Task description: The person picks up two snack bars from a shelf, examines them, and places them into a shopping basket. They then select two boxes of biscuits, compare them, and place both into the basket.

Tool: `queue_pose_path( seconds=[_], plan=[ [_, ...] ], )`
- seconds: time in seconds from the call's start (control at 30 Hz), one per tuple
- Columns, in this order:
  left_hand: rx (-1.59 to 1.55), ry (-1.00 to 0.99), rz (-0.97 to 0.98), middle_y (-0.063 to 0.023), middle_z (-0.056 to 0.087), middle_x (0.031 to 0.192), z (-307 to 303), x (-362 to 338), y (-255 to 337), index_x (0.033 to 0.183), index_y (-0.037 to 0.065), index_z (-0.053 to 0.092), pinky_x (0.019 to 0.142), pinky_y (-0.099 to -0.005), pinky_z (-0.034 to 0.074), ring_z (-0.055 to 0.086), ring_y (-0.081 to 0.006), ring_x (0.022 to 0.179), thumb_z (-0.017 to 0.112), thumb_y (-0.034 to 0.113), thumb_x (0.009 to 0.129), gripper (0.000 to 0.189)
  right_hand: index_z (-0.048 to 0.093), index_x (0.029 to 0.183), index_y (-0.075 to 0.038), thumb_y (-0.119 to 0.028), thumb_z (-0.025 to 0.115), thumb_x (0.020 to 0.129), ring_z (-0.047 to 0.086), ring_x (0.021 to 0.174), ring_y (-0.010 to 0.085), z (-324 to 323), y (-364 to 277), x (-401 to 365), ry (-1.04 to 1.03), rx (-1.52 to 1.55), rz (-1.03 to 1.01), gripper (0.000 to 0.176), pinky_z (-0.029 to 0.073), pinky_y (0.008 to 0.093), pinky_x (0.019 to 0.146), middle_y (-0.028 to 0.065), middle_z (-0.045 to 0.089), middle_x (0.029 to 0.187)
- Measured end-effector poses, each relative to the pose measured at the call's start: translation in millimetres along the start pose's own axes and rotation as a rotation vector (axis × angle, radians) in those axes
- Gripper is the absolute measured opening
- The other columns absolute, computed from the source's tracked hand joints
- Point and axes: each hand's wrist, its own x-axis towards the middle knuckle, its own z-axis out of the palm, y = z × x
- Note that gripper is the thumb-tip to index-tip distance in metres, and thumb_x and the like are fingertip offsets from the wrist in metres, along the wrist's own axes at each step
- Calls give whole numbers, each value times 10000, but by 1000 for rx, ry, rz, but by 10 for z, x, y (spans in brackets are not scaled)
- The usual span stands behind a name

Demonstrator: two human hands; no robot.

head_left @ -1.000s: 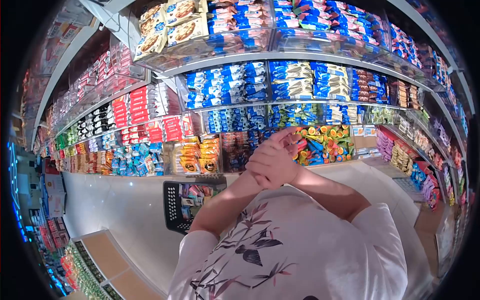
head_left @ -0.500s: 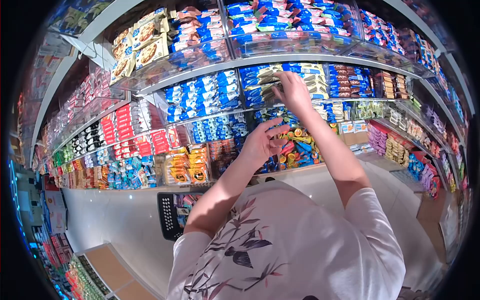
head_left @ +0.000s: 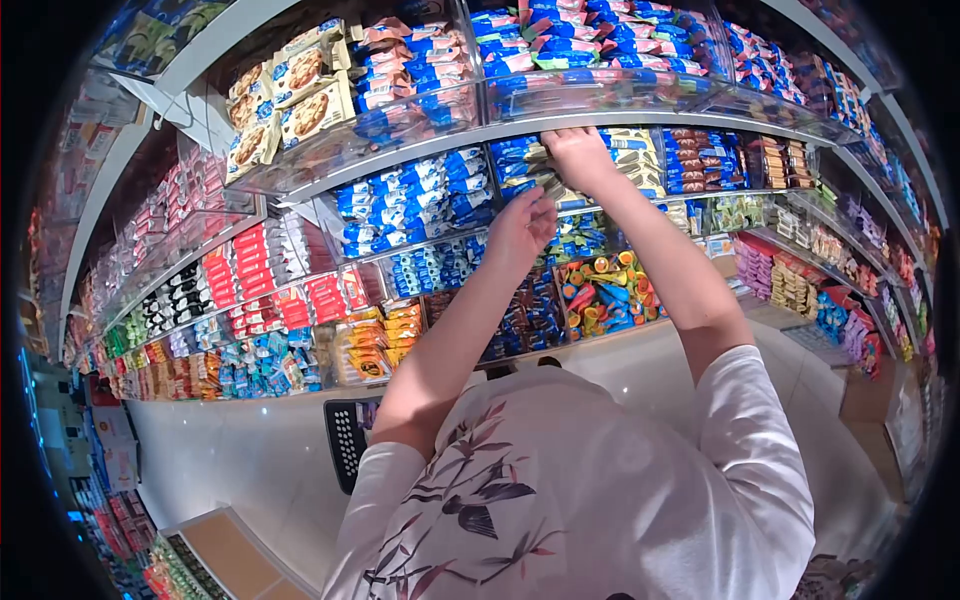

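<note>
My right hand (head_left: 580, 160) reaches into the middle shelf, over blue-and-cream snack packets (head_left: 520, 158). Its fingers bend down at the packets beneath the upper shelf's edge, and their tips are hidden. Lower and to the left, my left hand (head_left: 520, 232) is up at the front of the same compartment. Its fingers are loosely bent and partly apart, close to the packets' lower edge; I see nothing held in them. Blue-and-white packets (head_left: 410, 205) fill the compartment to the left. Brown-and-blue packets (head_left: 695, 160) lie to the right.
An upper shelf edge (head_left: 560, 126) runs just above my right hand. Below are orange and blue cone-shaped sweets (head_left: 610, 290) and yellow packets (head_left: 385, 335). A black basket (head_left: 347, 440) stands on the floor by my left arm. A cardboard box (head_left: 870, 395) is at the right.
My left hand has risen toward the packets, its spread fingers now more bent. My right hand has moved slightly up and deeper into the compartment. The view has shifted a little.
</note>
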Motion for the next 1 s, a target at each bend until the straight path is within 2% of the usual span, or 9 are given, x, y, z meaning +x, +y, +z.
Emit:
queue_pose_path(
  seconds=[0.03,0.17,0.27,0.47,0.53,0.6,0.7,0.83,1.0],
  plan=[
    [-46,-25,45,-110,588,1079,40,117,41,1164,34,532,757,-292,528,598,-181,905,545,200,917,297,572,1060,-66,-103,566,786,593,1032,253,-50,-59,-6,84,-45,-22,277,402,415,912,96,645,1020],
    [-104,87,129,-109,581,1056,70,399,28,1119,51,485,911,-392,503,591,-238,999,560,268,922,303,575,987,-85,-123,558,799,613,941,231,-229,-270,-112,-27,-62,113,192,431,370,825,74,646,940],
    [-83,138,97,-54,585,1037,168,407,17,1144,103,518,830,-358,514,594,-194,937,561,349,929,330,574,954,-92,-133,560,798,612,893,230,-405,-359,-223,-56,9,166,162,431,360,793,65,635,896],
    [-75,-211,142,-47,603,1061,-85,556,-267,1153,84,528,773,-360,505,602,-174,912,511,341,958,323,594,1034,-55,-273,642,827,574,858,330,-579,-286,-511,79,438,90,304,447,410,754,121,593,866],
    [-120,57,214,-86,577,1136,272,319,-337,1248,68,477,864,-412,470,551,-226,1080,468,307,979,360,596,1075,-49,-270,635,843,569,868,346,-676,-70,-649,47,518,148,323,449,418,759,139,591,888],
    [-90,97,233,-67,540,1173,390,253,-476,1262,97,480,964,-420,424,497,-209,1162,500,308,966,364,583,1099,-44,-198,647,840,558,906,349,-530,350,-761,185,459,249,308,450,424,795,145,587,939],
    [-194,217,242,-59,562,1078,601,275,-757,1217,102,503,898,-392,449,540,-194,1036,550,224,937,309,557,1110,-65,-223,680,799,561,971,318,-404,941,-807,148,329,239,370,454,425,818,114,583,1023],
    [-234,45,416,-56,589,961,667,509,-1077,1118,101,530,742,-333,455,521,-151,787,579,126,885,239,579,1096,-82,-246,715,756,559,1008,301,-216,1262,-752,-77,231,72,401,435,400,863,99,592,1033],
    [-115,87,407,-92,583,1082,969,600,-1131,1241,56,466,748,-304,454,538,-159,838,602,145,876,400,591,1064,-92,-294,743,720,553,1057,298,-204,1404,-667,-19,278,-38,426,403,409,917,100,598,1076]
  ],
)
